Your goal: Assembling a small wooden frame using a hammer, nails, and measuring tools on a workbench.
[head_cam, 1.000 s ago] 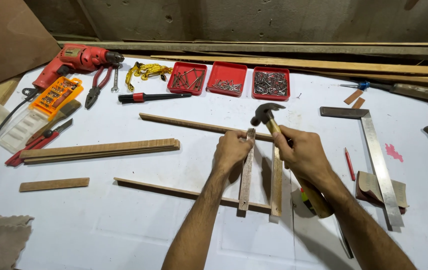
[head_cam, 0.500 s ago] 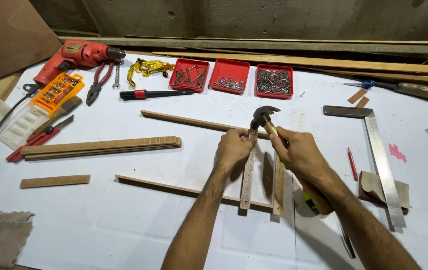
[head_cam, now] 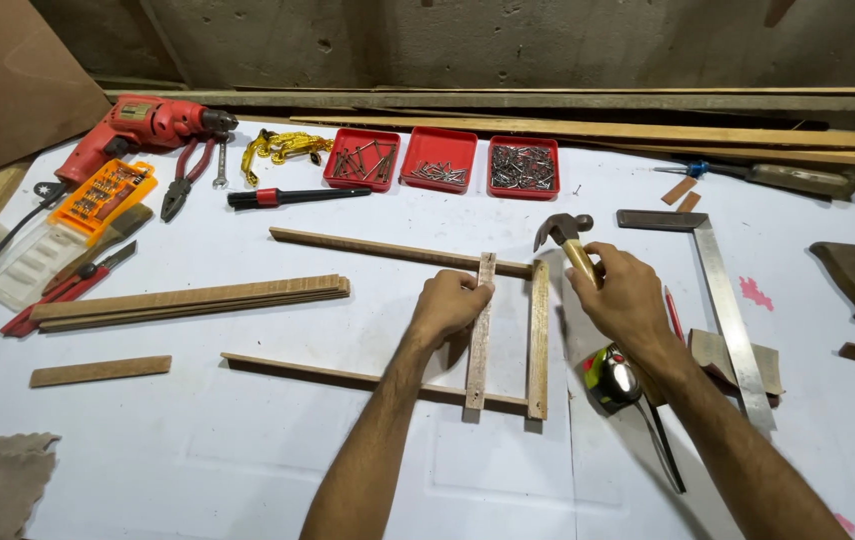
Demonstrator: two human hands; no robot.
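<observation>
The left hand (head_cam: 453, 305) pinches the top end of a thin wood strip (head_cam: 479, 335). This strip lies with its long way running from near the person to far away, and it crosses two long strips: a far one (head_cam: 388, 249) and a near one (head_cam: 348, 376). The fingers are closed on the strip right where it meets the far one. Whether a nail sits between the fingertips is too small to tell.

The right hand (head_cam: 623, 295) is clenched around the handle of a hammer (head_cam: 570, 240). The hammer head is up off the table, just to the right of the strip's top end and a little farther away. So the spot under the left fingers lies to the left of the hammer head and a bit lower. A second short strip (head_cam: 539, 338) lies side by side with the first one, between it and the right hand.

A tape measure (head_cam: 616, 378) sits by the right wrist. Three red trays (head_cam: 442, 160) of nails and screws stand farther back.
</observation>
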